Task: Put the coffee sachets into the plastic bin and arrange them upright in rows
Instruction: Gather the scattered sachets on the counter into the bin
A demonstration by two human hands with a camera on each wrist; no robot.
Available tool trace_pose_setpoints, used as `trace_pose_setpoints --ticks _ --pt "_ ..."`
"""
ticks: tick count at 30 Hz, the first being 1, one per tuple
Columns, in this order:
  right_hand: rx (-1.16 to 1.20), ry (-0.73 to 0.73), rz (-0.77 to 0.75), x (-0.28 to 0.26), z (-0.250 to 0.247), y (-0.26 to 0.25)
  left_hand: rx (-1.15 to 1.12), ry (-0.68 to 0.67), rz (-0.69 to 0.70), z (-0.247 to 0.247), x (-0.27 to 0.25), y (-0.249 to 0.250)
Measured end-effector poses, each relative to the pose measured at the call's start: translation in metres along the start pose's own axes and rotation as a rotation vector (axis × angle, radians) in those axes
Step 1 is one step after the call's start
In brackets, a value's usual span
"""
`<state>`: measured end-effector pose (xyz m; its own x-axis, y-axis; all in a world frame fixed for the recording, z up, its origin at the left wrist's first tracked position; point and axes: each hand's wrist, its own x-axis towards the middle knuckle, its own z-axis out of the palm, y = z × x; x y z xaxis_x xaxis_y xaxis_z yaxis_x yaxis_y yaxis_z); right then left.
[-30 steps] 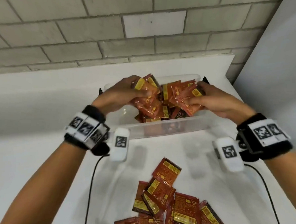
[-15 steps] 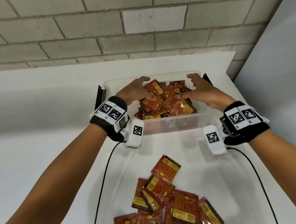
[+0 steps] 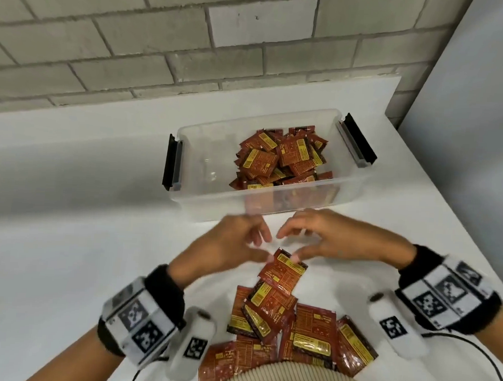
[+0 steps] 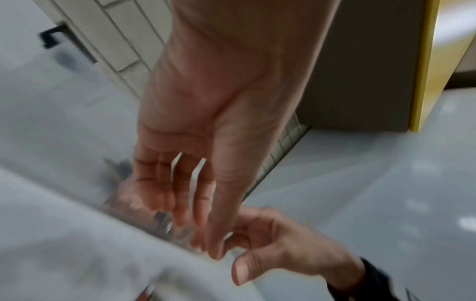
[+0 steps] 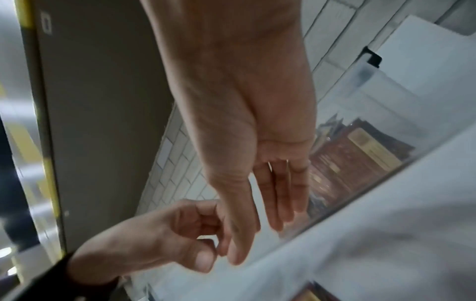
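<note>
One plastic bin (image 3: 272,209) holds a jumble of coffee sachets (image 3: 278,159); roughly nine more (image 3: 284,317) lie near the bench's (image 3: 67,239) front edge. Left hand (image 3: 227,244) and right hand (image 3: 332,238) hover above them, fingers relaxed, empty.

— Where are the hands?

— Both hang low and close together, fingertips nearly meeting. The left hand (image 3: 230,244) is blurred, its fingers loosely extended, holding nothing.

— And the right?

— The right hand (image 3: 326,238) points its relaxed fingers toward the left one, thumb lowered. Both forearms angle inward, a banded marker cuff on each wrist.
</note>
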<state>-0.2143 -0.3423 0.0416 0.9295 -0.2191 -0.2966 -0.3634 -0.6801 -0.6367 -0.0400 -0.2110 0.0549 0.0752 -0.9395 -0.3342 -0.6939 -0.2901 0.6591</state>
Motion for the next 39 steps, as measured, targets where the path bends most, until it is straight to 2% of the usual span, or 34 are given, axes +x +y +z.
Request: trace_pose_setpoints --ticks 3,6,8,11,13,15,17,19,22,25,28,30,33,39 --pt "-0.084 -0.079 0.053 0.008 0.026 0.015 0.017 -0.143 -0.132 0.031 -0.008 -0.016" --pt "-0.195 -0.085 0.057 0.011 0.042 0.022 0.058 -0.167 -0.140 0.052 -0.013 -0.023" --pt "-0.194 -0.032 0.027 0.010 0.044 0.024 0.035 -0.154 -0.129 0.058 -0.012 -0.026" --pt "-0.016 0.003 0.083 0.000 0.034 0.027 -0.042 -0.136 -0.159 0.049 -0.007 -0.030" --pt "0.137 -0.049 0.111 -0.013 0.024 0.027 -0.092 -0.116 -0.158 0.035 -0.006 -0.032" --pt "0.218 -0.132 0.069 -0.029 0.018 0.024 -0.093 -0.134 -0.127 0.019 -0.007 -0.034" --pt "0.214 -0.220 0.031 -0.043 0.019 0.019 -0.064 -0.231 -0.102 0.007 -0.010 -0.033" --pt "0.111 -0.296 0.000 -0.053 0.031 0.014 -0.008 -0.346 -0.061 0.004 -0.013 -0.030" --pt "-0.037 -0.336 -0.072 -0.063 0.054 0.007 0.224 -0.448 -0.001 0.014 -0.018 -0.027" --pt "-0.142 -0.302 -0.137 -0.064 0.070 0.000 0.355 -0.411 -0.010 0.030 -0.023 -0.023" --pt "-0.103 -0.253 -0.079 -0.065 0.071 -0.010 0.395 -0.313 -0.020 0.041 -0.023 -0.024" --pt "-0.041 -0.290 -0.042 -0.065 0.072 -0.014 0.334 -0.280 -0.037 0.043 -0.023 -0.026" --pt "-0.011 -0.375 0.070 -0.063 0.073 -0.018 0.209 -0.298 -0.079 0.043 -0.022 -0.026" --pt "-0.029 -0.349 0.069 -0.060 0.072 -0.020 0.169 -0.345 -0.037 0.038 -0.021 -0.031"
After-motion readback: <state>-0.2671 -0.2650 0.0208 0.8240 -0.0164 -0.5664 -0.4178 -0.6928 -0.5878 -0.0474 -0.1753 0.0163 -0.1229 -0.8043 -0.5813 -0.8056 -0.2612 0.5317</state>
